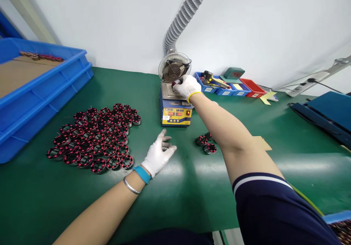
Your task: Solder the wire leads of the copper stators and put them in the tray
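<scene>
In a white glove with a yellow cuff, my right hand [189, 85] is closed on a motor stator [176, 83], mostly hidden by the fingers. It is over the metal top of a blue and yellow solder pot [176, 115] with red lit digits. My left hand [159, 154], also gloved, hovers over the table in front of the pot, fingers apart and holding nothing. To its left stands a large group of black stators with red windings [98, 138]. A few more stators [210, 148] sit under my right forearm, one partly hidden by it.
A grey duct [186, 15] rises behind the pot from a round fan hood [174, 69]. Small blue bins [226, 91] and a red bin [251, 88] line the wall. Stacked blue crates [55, 75] stand left on the green table [164, 208]; a blue case [326, 110] lies right.
</scene>
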The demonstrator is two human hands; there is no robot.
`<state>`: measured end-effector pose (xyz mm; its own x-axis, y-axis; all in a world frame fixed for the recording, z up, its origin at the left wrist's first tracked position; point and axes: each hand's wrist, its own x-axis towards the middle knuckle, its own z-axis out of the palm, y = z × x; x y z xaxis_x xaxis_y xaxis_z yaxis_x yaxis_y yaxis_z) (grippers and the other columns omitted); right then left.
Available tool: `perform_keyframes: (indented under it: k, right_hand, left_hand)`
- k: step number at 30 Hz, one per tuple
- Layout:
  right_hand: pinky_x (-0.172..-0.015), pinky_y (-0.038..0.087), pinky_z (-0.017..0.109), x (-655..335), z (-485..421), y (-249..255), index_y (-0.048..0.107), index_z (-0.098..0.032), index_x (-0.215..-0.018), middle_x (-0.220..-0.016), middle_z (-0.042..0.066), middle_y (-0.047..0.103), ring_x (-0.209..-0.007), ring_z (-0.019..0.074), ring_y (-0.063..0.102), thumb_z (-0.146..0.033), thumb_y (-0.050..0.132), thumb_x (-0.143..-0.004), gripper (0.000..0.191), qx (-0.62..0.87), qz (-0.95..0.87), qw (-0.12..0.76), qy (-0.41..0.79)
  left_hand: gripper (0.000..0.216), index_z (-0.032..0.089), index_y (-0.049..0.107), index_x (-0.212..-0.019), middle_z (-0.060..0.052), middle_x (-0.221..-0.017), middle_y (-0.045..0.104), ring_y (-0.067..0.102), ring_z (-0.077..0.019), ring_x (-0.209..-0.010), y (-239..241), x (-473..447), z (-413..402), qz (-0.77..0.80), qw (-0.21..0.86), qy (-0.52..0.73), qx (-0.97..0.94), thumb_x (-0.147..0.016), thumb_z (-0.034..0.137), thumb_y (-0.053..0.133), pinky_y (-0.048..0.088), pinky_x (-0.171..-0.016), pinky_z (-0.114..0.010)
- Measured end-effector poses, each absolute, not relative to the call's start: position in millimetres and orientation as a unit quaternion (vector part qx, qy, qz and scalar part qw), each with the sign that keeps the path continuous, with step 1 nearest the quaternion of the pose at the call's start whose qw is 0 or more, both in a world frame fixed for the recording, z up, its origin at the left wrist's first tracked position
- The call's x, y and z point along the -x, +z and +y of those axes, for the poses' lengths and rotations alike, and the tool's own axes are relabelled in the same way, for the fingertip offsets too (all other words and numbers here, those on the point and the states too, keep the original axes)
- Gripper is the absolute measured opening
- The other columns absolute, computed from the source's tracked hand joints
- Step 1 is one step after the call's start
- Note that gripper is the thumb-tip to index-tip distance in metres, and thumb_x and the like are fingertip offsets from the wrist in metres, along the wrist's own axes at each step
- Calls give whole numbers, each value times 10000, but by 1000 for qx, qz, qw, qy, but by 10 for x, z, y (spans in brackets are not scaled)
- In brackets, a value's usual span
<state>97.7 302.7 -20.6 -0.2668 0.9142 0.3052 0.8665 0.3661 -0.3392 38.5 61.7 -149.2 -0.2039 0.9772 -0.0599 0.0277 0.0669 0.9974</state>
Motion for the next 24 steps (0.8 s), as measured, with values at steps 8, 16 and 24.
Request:
perform_keyframes:
  k: [8,16,24]
  right_hand:
    - [-871,491,447,-994,3023,-151,647,-171,-938,-1027,124,675,-1005,315,622,-380,580,-753,288,567,-789,232,44]
    - [-907,468,449,-990,3006,-187,633,-161,-930,-1042,138,662,-1029,317,608,-360,569,-754,273,568,-794,214,40]
    - [-841,478,381,-1201,2869,-32,662,-148,-936,-883,111,678,-866,237,636,-421,547,-779,336,562,-780,247,125]
  left_hand:
    - [744,155,364,-1387,-126,-1143,641,636,-166,-864,-1462,-385,609,576,451,525,-436,-717,256,673,533,-799,-344]
    - [751,128,353,-1392,-138,-1150,631,633,-165,-866,-1448,-378,613,577,457,518,-435,-721,255,668,528,-805,-337]
    - [734,166,380,-1379,-121,-1124,640,628,-160,-843,-1497,-378,620,566,450,533,-438,-718,274,682,529,-800,-348]
